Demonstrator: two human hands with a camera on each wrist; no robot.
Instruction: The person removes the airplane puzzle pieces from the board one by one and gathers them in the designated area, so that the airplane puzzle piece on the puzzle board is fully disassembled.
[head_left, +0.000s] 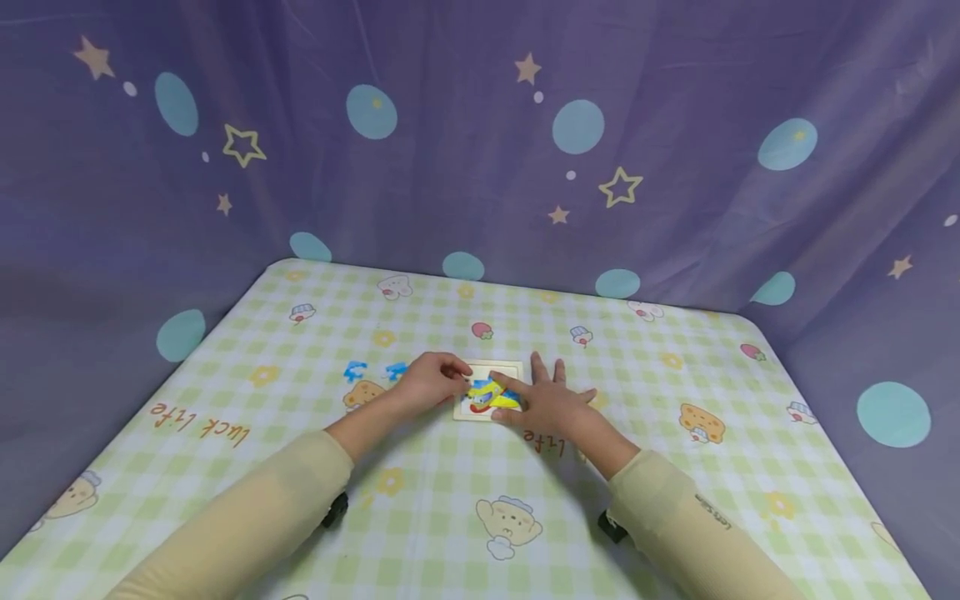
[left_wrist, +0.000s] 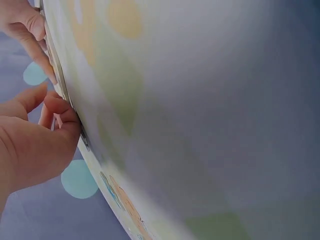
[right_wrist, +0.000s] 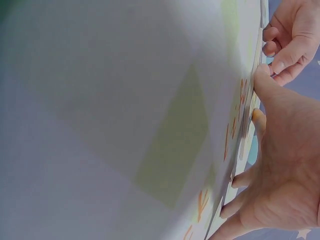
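- Perhaps the left hand (head_left: 429, 385), fingers curled, may jog the board (head_left: 498, 364) lying on the cloth (head_left: 427, 517) between both hands; whether it pinches anything, I cannot tell.
- Right hand (head_left: 553, 406), spread, gripping nothing: lopsided pressure could slide the board.
- Sweeping left could scatter the blue pieces (head_left: 352, 367).

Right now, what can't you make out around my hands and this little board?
Head view: part of the board, covered by your right hand.
Head view: whether your left hand pinches anything; too small.
Head view: exact shapes printed on the blue pieces; too small.
Left wrist view: the board's face, seen nearly edge-on.
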